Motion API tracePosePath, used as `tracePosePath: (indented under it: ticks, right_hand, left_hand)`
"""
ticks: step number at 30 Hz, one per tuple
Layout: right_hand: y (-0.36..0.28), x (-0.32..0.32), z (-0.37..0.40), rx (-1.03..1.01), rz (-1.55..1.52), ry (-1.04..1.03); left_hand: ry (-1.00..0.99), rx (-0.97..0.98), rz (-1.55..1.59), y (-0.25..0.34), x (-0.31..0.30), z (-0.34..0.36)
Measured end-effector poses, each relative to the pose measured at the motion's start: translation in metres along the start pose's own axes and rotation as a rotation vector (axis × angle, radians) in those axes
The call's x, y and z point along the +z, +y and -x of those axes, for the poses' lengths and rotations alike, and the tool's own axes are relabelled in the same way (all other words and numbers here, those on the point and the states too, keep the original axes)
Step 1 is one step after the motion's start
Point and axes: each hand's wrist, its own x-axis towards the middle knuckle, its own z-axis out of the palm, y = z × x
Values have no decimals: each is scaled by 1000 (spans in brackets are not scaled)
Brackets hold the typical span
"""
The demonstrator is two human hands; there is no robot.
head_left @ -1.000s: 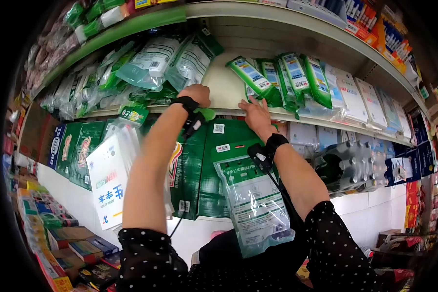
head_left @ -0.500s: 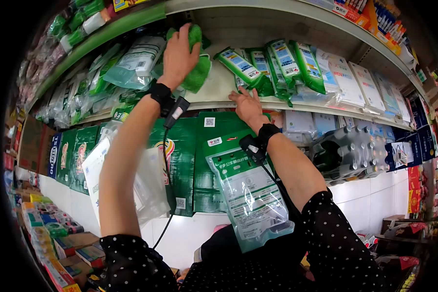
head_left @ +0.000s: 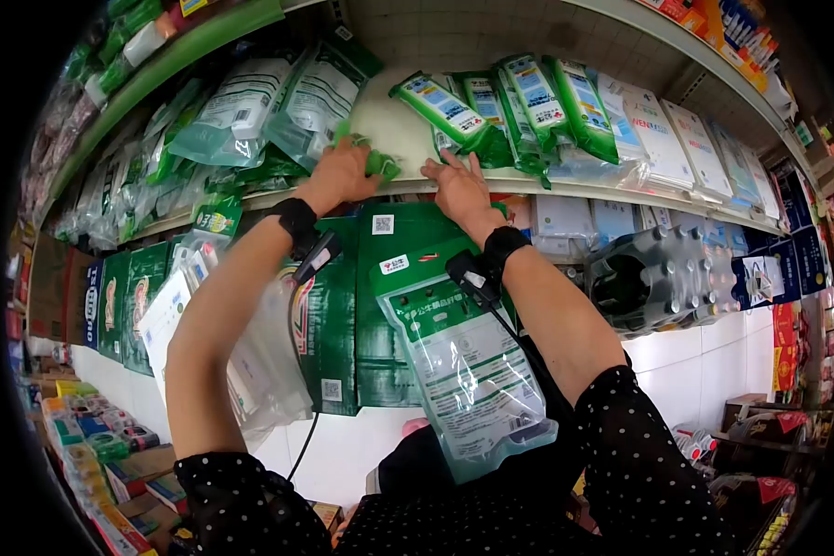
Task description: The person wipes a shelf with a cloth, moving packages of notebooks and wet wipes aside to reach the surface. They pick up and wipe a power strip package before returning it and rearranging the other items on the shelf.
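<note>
My left hand (head_left: 341, 174) is closed on a green cloth (head_left: 381, 165) at the front of the shelf (head_left: 404, 125); the cloth is partly smeared by motion. My right hand (head_left: 463, 192) rests by the shelf's front edge with its fingers apart, holding nothing. Just behind it, a green packet (head_left: 447, 109) leans against several similar green packets. Left of the cloth lies a clear-and-green plastic pack (head_left: 320, 93), with another such pack (head_left: 238, 104) beside it. Another large green-and-white pack (head_left: 473, 371) lies below my right hand, in front of my body.
Green cartons (head_left: 403, 361) stand below the shelf, with white packs in clear plastic (head_left: 267, 347) in front at the left. Shrink-wrapped bottles (head_left: 663, 278) are at the right. White boxed goods (head_left: 656, 144) fill the shelf's right part. A cable (head_left: 304, 449) hangs below my left wrist.
My left hand has drawn the green cloth from the back of the shelf toward its front edge, uncovering the pack behind it. My right hand stays near the edge. The view has shifted slightly.
</note>
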Motion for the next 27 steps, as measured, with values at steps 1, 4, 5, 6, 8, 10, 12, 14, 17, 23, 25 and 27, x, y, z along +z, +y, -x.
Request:
tracePosePath:
  ticks: [1,4,5,6,8,10,12,14,17,23,25,27]
  right_hand:
    - [2,5,-2,-10,6,8]
    - [-1,3,-3,12,-22,27]
    - [-2,0,-2,29,-38,29]
    - [-4,-4,-4,49,8,-35]
    - [-8,-12,-8,88,101,-166]
    - [-10,-16,-4,85,68,-149]
    - [-11,-14,-2,53,36,-89]
    - [-8,-8,-2,4,5,15]
    - [1,1,-2,-13,19,-17]
    - [-4,-6,-1,-28,-53,40]
    - [-2,-2,-1,-24,-71,62]
    - [-2,-1,-1,-18,-68,60]
  left_hand:
    - [-47,-3,20,1,6,-1]
    - [-66,46,199,12,5,-9]
    - [3,100,341,13,2,-9]
    - [71,155,483,20,-9,-7]
    - [4,248,499,30,-21,-8]
    - [24,259,425,18,16,-29]
    - [-25,263,235,-1,43,-56]
    - [-85,191,109,-6,47,-74]
    - [-129,27,217,-4,22,-83]
    - [-152,-223,175,-13,17,-132]
    - [-160,-334,254,-13,13,-144]
    - [-123,-391,143,-9,16,-152]
